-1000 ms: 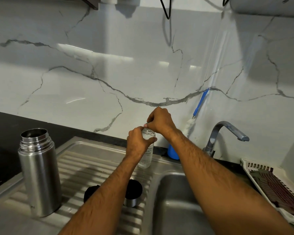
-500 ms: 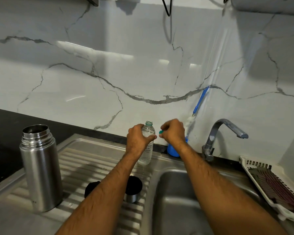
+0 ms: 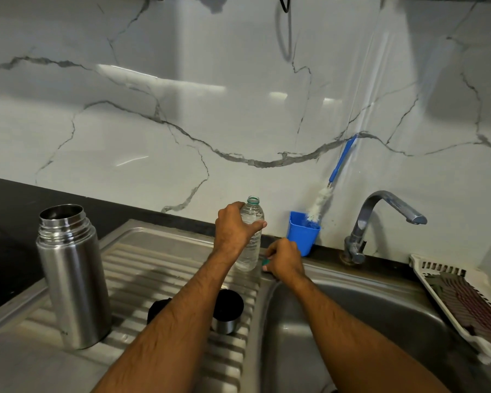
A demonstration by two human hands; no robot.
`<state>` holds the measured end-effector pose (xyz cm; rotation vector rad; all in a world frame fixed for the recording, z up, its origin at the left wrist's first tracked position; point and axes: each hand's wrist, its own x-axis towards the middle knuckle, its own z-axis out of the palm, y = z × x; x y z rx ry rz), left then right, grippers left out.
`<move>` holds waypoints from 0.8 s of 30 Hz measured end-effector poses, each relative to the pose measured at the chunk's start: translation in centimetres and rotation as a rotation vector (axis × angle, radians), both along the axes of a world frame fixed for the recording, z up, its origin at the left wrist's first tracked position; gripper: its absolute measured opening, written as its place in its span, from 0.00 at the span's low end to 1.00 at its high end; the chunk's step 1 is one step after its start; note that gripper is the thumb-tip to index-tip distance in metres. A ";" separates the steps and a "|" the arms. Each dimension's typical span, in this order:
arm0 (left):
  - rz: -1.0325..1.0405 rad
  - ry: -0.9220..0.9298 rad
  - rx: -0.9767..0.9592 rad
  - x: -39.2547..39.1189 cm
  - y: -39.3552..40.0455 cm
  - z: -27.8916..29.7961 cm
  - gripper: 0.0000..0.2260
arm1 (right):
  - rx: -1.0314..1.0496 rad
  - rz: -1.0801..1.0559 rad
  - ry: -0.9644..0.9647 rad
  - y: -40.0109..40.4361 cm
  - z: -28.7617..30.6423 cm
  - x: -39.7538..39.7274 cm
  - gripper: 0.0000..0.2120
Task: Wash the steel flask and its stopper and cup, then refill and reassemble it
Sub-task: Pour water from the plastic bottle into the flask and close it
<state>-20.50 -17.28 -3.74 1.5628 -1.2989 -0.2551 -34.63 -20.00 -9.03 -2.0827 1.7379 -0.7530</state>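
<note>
The open steel flask (image 3: 73, 282) stands upright at the left of the ribbed draining board (image 3: 142, 268). Its steel cup (image 3: 226, 312) with a black inside sits on the board under my left forearm, and a black stopper (image 3: 156, 307) lies beside it, partly hidden. My left hand (image 3: 234, 229) grips a small clear water bottle (image 3: 250, 239), uncapped and upright on the board. My right hand (image 3: 284, 258) is low beside the bottle's base and pinches its green cap (image 3: 265, 261) just above the sink's rim.
The sink basin (image 3: 366, 321) lies right of the board, with a steel tap (image 3: 380, 222) behind it. A blue holder (image 3: 302, 232) with a blue-handled bottle brush (image 3: 332, 180) leans on the marble wall. A white rack (image 3: 465, 302) sits at the far right.
My right hand twisted the green cap off the bottle and carried it down to the sink's rim. My left hand kept hold of the bottle, which has stayed in place.
</note>
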 end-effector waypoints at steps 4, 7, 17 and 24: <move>0.007 -0.005 0.013 -0.1 0.0 -0.2 0.29 | 0.021 0.025 0.002 0.0 -0.3 0.0 0.13; -0.001 0.003 0.013 -0.1 0.1 0.0 0.29 | 0.025 0.043 0.000 -0.2 -0.8 -0.1 0.14; -0.002 -0.016 0.017 -0.1 0.3 0.0 0.32 | 0.032 0.125 -0.501 0.1 0.9 1.0 0.47; 0.002 -0.008 -0.002 -0.3 0.6 0.0 0.29 | 0.035 0.192 -0.747 0.4 2.3 3.5 0.37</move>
